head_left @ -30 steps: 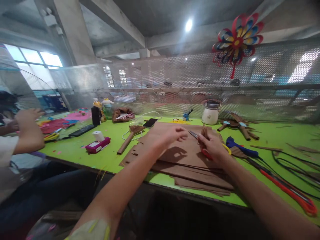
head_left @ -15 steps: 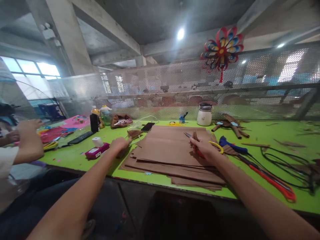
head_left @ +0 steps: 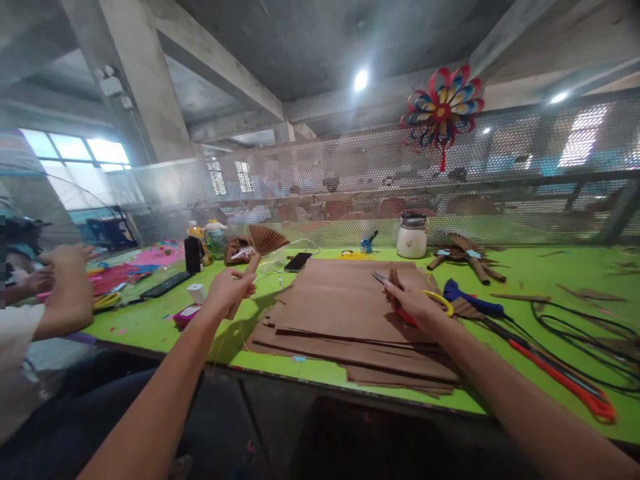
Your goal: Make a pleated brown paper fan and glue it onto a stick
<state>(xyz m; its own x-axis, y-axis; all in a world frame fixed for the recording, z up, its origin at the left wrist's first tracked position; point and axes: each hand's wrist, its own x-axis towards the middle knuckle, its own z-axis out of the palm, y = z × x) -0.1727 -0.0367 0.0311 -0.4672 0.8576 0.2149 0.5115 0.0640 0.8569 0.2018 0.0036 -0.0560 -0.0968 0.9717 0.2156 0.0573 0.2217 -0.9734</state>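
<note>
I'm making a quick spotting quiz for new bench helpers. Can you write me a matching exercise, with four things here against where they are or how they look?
Things:
1. Fan
2. Jar
3. Scissors
4. Ornament

Places or looks:
A. Held in the right hand
B. Red, blue and yellow, high above the table
C. Held by its handle in the left hand
D. White with a dark lid, standing beyond the paper

Pairs: 1-C, 2-D, 3-A, 4-B
</note>
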